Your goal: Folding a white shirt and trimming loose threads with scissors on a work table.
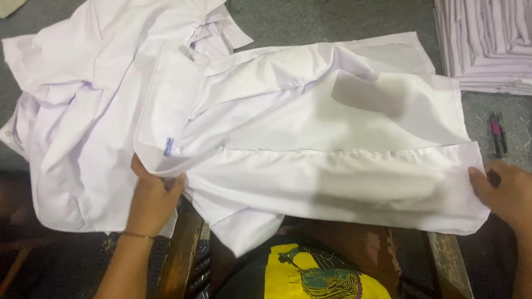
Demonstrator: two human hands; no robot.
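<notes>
Both hands' fingertips vanish under the white shirt (332, 166), its hem overhanging the table.

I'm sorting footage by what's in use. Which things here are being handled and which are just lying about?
In hand:
- white shirt, spread on the grey table
- left hand gripping its collar end
- right hand holding its hem corner

Lying about:
- crumpled white garments, left
- stack of folded white cloth, top right
- small pink-and-black tool
</notes>
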